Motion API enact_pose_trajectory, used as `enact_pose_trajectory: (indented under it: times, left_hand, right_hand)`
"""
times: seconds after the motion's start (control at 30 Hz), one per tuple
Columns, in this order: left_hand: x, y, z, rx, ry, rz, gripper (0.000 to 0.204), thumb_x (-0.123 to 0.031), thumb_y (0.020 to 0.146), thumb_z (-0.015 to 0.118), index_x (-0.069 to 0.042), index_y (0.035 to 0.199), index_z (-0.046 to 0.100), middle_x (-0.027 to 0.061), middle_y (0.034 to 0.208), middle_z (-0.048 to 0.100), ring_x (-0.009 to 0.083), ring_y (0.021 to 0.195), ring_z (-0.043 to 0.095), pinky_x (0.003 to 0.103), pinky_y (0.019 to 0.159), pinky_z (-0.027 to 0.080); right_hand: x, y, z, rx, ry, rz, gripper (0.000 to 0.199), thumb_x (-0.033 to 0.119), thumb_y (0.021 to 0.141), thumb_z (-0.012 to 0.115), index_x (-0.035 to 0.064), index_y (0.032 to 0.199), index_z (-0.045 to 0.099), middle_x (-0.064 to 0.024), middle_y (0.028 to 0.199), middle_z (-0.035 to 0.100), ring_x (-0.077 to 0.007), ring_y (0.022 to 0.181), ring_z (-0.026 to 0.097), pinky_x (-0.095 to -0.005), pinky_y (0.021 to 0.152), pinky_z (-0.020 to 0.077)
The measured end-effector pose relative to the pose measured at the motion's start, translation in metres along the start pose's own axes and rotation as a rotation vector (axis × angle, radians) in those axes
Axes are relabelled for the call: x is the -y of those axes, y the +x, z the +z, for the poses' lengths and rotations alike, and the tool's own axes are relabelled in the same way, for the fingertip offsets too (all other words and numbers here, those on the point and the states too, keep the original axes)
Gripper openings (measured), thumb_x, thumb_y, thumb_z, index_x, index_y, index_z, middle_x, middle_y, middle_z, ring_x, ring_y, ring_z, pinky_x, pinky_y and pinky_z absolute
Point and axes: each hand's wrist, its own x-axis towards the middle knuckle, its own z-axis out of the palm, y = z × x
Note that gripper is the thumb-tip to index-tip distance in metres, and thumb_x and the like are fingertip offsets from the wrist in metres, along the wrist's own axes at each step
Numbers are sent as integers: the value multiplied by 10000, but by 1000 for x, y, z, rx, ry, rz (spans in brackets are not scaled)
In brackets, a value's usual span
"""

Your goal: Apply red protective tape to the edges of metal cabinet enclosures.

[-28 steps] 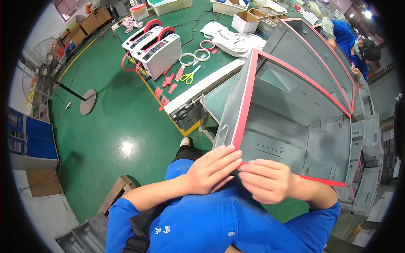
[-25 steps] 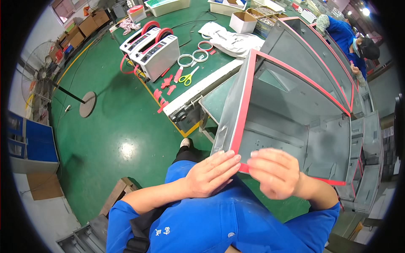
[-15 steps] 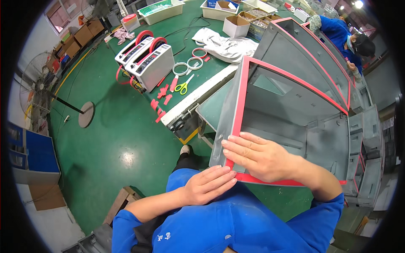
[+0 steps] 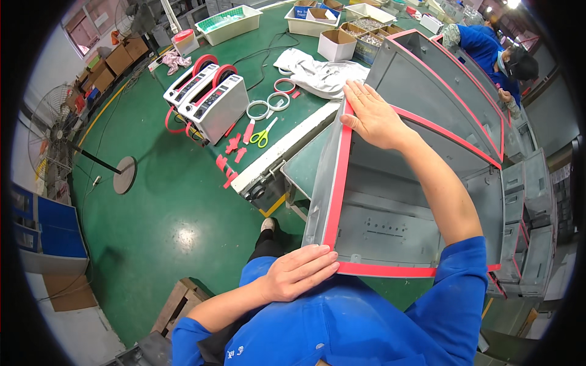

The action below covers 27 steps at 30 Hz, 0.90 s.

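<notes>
A grey metal cabinet shell (image 4: 390,226) stands in front of me, its open face up and its rim edged with red tape (image 4: 334,207). My right hand (image 4: 372,116) lies flat on the far left corner of that rim, fingers stretched out and together over the tape. At the near left corner, my left hand (image 4: 300,272) rests with straight fingers against the rim's edge. Neither hand holds anything. Part of the far rim is hidden under my right hand, and my right forearm crosses the cabinet's opening.
On the green table left of the cabinet sit two tape dispensers (image 4: 207,104), green-handled scissors (image 4: 261,137), tape rolls (image 4: 279,101), red tape scraps (image 4: 233,143) and a white cloth (image 4: 311,70). More taped cabinets (image 4: 427,85) stand beyond, where a co-worker (image 4: 488,55) bends over. A fan (image 4: 58,128) stands left.
My right hand has moved away from me along the left rim, from near the close corner to the far corner. My left hand has stayed at the near corner.
</notes>
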Motion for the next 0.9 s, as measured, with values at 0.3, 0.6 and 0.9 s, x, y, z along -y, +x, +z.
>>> enact_pose_trajectory:
  times: [0.3,0.6,0.9]
  left_hand:
    - [14,5,-1,-17,-30,90,219,-48,726,588,-8,939,620,97,1013,592,223,969,551,330,813,498]
    - [58,16,-11,-42,30,133,241,-86,685,656,-65,924,627,110,1001,571,271,947,548,405,844,453]
    - [94,25,-3,-168,93,-90,540,-104,603,717,-43,1106,531,146,1139,517,328,1038,518,413,887,433]
  right_hand:
    - [49,-40,-30,32,163,-211,704,522,878,262,-53,1285,284,-229,1343,280,-346,1262,255,-422,1053,172]
    - [128,-77,-61,135,450,-352,770,515,822,424,-134,1223,321,-278,1306,299,-365,1251,272,-420,1050,190]
    - [132,-56,-47,57,319,-179,834,560,810,407,-155,1222,286,-328,1301,258,-416,1243,249,-446,1040,195]
